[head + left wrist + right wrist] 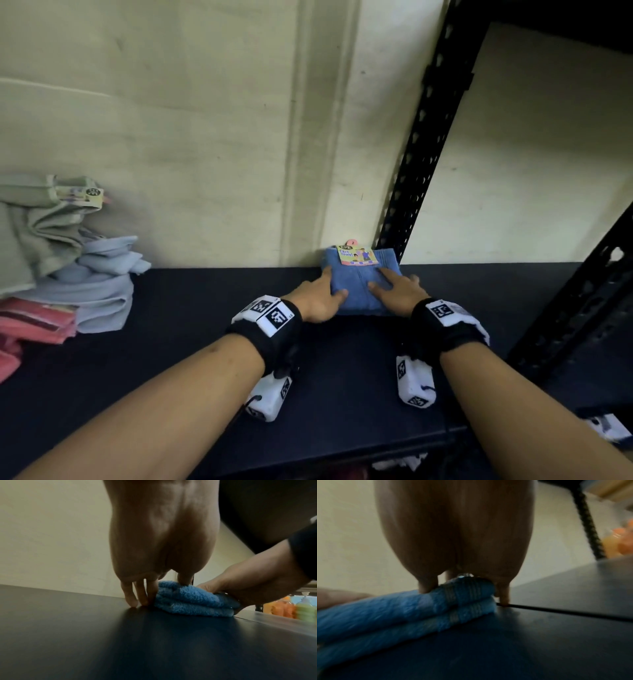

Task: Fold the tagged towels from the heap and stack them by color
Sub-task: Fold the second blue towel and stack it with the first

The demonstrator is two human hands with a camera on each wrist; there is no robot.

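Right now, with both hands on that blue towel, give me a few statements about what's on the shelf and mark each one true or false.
1. Both hands rest on the folded blue towel. True: the left hand and the right hand lie on it with fingers straight.
2. The blue towel is spread out flat in a single layer. False: it is folded, and the layers show in the right wrist view.
3. A paper tag sits at the towel's far edge, near the wall. True.
4. The heap of towels lies to the right of the hands. False: it lies at the left.
5. The shelf is white. False: it is dark.
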